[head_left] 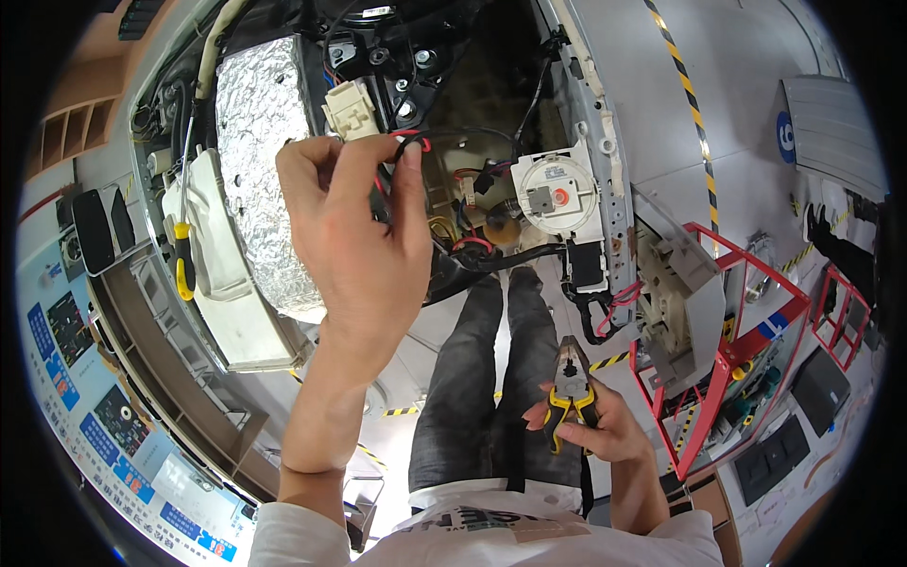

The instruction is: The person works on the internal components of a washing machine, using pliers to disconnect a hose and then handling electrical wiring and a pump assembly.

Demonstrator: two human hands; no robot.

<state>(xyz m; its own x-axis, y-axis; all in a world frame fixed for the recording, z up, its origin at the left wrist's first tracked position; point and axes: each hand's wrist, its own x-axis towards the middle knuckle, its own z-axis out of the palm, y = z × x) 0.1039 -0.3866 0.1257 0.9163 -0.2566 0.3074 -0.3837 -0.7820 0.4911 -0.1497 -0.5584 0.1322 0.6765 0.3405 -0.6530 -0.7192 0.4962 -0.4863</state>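
Over the opened appliance my left hand pinches a thin black cable between thumb and forefinger. Close to those fingertips are a loop of red wire and a cream plastic connector block. In my right hand, low in front of my legs, I grip combination pliers with yellow and black handles, their jaws pointing up. A round white dial unit with a red centre sits on the appliance's right side. My left hand covers part of the wiring.
Silver foil-wrapped insulation fills the appliance's left part. A yellow-handled screwdriver lies at its left edge, on a white plastic panel. To the right stands a red-framed cart. Striped tape runs along the floor.
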